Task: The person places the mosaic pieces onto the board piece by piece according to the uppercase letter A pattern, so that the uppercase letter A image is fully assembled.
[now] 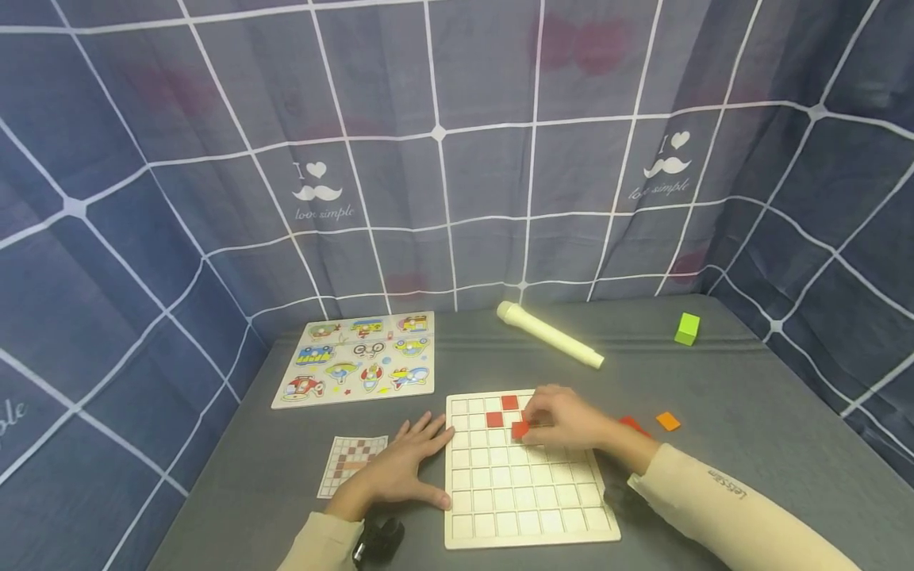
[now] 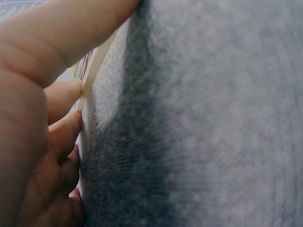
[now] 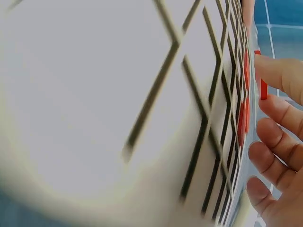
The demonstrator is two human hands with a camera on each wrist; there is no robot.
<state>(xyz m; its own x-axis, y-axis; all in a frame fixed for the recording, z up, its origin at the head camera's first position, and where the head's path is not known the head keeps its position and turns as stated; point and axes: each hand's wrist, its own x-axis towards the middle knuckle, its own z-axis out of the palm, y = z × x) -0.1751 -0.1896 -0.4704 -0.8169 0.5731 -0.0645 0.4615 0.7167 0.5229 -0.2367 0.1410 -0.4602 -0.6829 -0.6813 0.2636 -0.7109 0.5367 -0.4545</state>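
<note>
A pale grid board (image 1: pixel 493 523) lies flat, with red square tiles (image 1: pixel 495 419) in some cells of its far rows. Over those rows my right hand (image 1: pixel 564 419) pinches one red tile (image 1: pixel 520 431) between thumb and finger. The right wrist view shows this tile (image 3: pixel 263 89) edge-on, held apart from the board. My left hand (image 1: pixel 403 468) rests by the board's left edge, fingers spread and touching it. In the left wrist view its fingers (image 2: pixel 64 135) meet the board's side. The right hand partly hides the cells beneath it.
A patterned card (image 1: pixel 346 456) lies left of the left hand. Behind it is a vehicle picture puzzle (image 1: pixel 357 361). A cream stick (image 1: pixel 550 333) lies beyond the board. On the right are loose red pieces (image 1: pixel 634 426), an orange tile (image 1: pixel 668 421) and a green block (image 1: pixel 687 329).
</note>
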